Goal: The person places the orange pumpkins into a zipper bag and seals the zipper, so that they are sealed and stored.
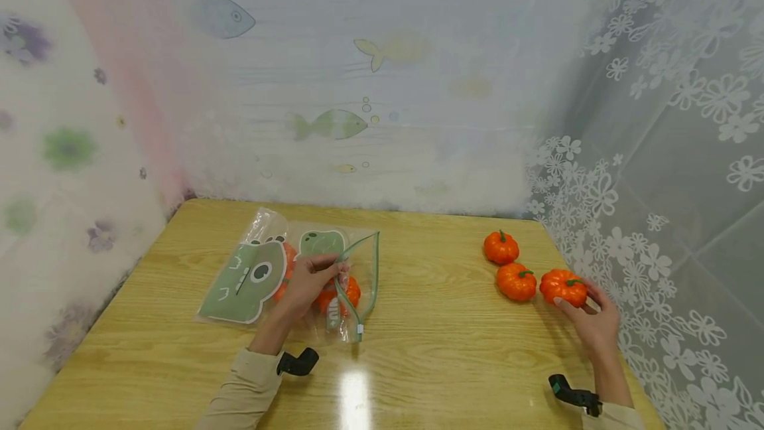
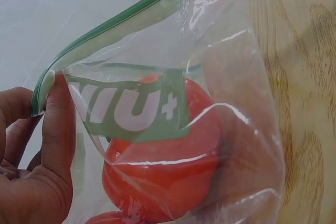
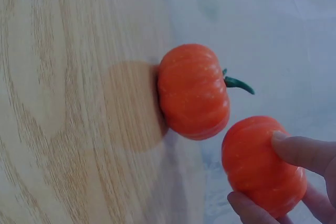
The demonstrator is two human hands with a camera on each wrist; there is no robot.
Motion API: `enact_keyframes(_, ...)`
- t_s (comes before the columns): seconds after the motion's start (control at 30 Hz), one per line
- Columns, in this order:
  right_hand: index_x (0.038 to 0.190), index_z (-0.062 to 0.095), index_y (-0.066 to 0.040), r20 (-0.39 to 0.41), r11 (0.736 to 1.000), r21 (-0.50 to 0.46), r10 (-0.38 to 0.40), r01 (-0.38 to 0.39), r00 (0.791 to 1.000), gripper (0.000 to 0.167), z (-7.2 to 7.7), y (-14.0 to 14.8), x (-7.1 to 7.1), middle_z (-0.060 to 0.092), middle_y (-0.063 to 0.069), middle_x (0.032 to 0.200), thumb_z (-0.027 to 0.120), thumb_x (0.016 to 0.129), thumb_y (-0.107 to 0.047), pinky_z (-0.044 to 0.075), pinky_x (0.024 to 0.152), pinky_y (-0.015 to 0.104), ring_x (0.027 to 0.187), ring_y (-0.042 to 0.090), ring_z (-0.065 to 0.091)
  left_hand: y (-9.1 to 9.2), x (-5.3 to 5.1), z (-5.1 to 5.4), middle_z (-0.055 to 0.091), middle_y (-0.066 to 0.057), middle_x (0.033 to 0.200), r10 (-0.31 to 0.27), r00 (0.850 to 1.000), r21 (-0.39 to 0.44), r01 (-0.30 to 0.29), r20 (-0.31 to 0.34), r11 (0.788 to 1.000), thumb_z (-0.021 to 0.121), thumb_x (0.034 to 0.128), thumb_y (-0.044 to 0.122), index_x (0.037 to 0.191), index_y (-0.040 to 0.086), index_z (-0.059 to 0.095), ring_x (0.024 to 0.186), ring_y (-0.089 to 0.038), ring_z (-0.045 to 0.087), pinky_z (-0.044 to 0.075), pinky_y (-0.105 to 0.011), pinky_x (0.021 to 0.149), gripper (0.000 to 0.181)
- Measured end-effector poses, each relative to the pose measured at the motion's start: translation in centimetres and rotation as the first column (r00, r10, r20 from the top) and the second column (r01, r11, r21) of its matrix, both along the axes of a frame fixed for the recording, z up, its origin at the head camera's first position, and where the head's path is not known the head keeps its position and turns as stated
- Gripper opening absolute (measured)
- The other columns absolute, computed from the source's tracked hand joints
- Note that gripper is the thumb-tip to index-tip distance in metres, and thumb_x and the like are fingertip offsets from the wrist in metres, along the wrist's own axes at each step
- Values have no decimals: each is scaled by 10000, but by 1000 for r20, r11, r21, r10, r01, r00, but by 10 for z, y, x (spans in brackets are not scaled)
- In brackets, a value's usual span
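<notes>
My left hand (image 1: 309, 281) pinches the green-edged mouth of a clear zip bag (image 1: 382, 275) printed with a green cartoon face, and the mouth gapes. Through the plastic show orange toy pumpkins, one of them a pumpkin (image 2: 168, 177) behind the printed lettering. At the right, my right hand (image 1: 597, 327) grips another toy pumpkin (image 1: 563, 288) between thumb and fingers; its green stem shows in the head view. Two more lie on the table to its left: a nearer pumpkin (image 1: 516, 283) and a farther pumpkin (image 1: 501, 248).
The wooden table (image 1: 430, 350) has a patterned curtain (image 1: 388, 151) behind it and a flowered curtain (image 1: 662, 251) close along its right edge. A white slider (image 1: 360, 329) sits at the near end of the bag's zip. Each wrist carries a black camera mount (image 1: 298, 361).
</notes>
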State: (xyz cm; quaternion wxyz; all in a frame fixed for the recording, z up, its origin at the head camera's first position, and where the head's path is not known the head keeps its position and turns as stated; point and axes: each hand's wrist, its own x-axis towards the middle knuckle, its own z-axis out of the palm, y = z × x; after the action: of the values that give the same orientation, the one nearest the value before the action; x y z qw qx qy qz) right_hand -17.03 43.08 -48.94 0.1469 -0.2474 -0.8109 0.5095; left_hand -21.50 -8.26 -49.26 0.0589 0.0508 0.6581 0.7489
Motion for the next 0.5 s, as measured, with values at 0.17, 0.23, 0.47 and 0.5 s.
enact_keyframes(0.17,1550,438,-122,-70,998,-54,-33,30,997,747,-1,-2,-1,419,32,1393,792,893,-130,489,681,28,998,45,518,0,-1,0,750,-173,1042,-4,1000,3,4,-7,1000,582,1023,13,1302,-136,616,750,-69,703,613,-226,736,318)
enact_keyframes(0.23,1523,483,-132,-120,998,-54,-44,38,992,733,-3,-3,-2,453,-55,1310,816,871,-125,490,696,25,981,21,532,0,-1,0,732,-229,1088,-1,1000,-4,1,-6,1000,578,1025,11,1305,-124,620,760,-69,706,612,-226,740,314)
enact_keyframes(0.47,1439,575,-70,-297,992,-122,-53,17,954,696,-5,-14,-5,530,-133,1212,843,803,14,510,739,43,965,5,572,-1,0,-1,750,-155,1059,-4,1000,-6,4,-4,1000,579,1024,11,1313,-127,611,769,-71,710,613,-230,745,322)
enact_keyframes(0.5,1428,583,-59,-319,990,-143,-51,5,946,693,-5,-16,-6,540,-123,1211,841,792,41,515,740,48,973,11,579,-1,-1,-1,754,-130,1041,-6,1000,-5,6,-4,1000,578,1025,11,1311,-127,613,767,-72,709,614,-231,743,320)
